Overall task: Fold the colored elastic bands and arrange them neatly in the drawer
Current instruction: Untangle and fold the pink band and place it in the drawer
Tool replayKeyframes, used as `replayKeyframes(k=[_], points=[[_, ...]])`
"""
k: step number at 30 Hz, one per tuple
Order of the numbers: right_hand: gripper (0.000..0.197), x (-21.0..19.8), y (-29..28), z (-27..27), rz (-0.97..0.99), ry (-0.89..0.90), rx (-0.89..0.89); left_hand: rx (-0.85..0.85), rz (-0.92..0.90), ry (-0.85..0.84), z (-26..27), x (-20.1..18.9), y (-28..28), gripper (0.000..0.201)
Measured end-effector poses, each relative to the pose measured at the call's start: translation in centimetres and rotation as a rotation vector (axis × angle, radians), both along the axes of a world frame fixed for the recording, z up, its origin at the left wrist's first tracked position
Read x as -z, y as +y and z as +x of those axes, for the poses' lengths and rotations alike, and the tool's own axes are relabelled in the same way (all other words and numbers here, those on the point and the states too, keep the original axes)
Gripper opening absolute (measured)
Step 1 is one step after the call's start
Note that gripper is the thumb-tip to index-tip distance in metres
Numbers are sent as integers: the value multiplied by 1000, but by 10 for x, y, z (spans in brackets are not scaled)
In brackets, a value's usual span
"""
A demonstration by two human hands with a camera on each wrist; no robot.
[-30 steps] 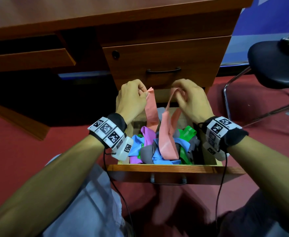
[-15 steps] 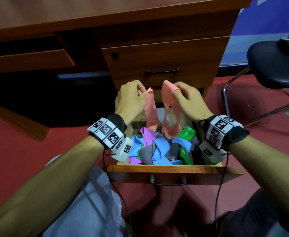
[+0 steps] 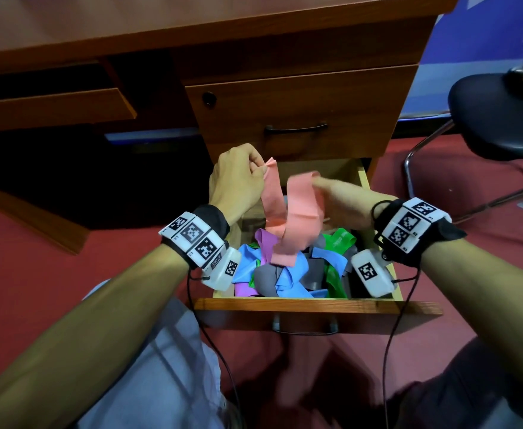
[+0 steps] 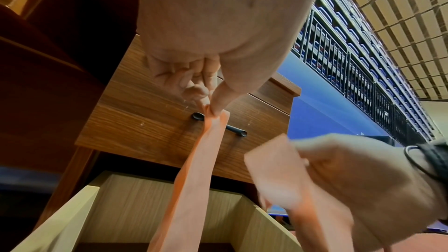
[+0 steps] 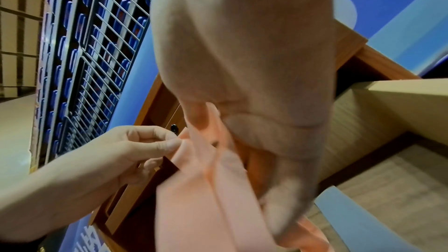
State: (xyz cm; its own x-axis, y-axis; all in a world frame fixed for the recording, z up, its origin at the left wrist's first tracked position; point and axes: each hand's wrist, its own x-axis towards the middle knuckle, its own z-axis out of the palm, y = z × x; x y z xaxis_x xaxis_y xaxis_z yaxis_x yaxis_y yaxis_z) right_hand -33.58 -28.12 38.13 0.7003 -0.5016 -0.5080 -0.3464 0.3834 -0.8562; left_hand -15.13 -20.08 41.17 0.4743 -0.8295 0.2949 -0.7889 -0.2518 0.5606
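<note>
A pink elastic band (image 3: pixel 297 218) hangs in a loop above the open drawer (image 3: pixel 315 306). My left hand (image 3: pixel 238 178) pinches one end of it between thumb and forefinger (image 4: pixel 213 106). My right hand (image 3: pixel 343 202) grips the other end of the pink band (image 5: pixel 208 183) and is blurred. Below them a loose heap of blue (image 3: pixel 288 283), purple (image 3: pixel 266 243), grey (image 3: pixel 264 278) and green bands (image 3: pixel 337 243) fills the front of the drawer.
The desk's upper drawer (image 3: pixel 300 106) is closed just behind my hands, with a dark handle (image 3: pixel 295 129). A black chair (image 3: pixel 498 119) stands on the red carpet at the right. My knees are under the drawer front.
My right hand has dropped and swung toward me with its end of the pink band, so the band's loop now hangs lower over the heap. The left hand has stayed put.
</note>
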Motion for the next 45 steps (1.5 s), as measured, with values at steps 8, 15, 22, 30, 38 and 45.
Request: replayKeyframes(k=[8,15,22,30,38,45], points=[[16,26,-4,-10,-253,417,-128,13,-10,-15,0,2,-2,17],[27,35,-14,-12,-1041,631,-446,1,-21,-11,2,5,-3,17],[24,42,12,0,-903,579,-819,11,-1,-10,1,5,-4,13],[19,54,8,-1,-999,784,-778,11,14,-17,1,7,-4,12],[10,57,6,-3,-1005,782,-787,14,5,-37,-1,10,-5,15],[19,55,9,-5,-976,838,-802,8,8,-38,-1,10,-6,15]])
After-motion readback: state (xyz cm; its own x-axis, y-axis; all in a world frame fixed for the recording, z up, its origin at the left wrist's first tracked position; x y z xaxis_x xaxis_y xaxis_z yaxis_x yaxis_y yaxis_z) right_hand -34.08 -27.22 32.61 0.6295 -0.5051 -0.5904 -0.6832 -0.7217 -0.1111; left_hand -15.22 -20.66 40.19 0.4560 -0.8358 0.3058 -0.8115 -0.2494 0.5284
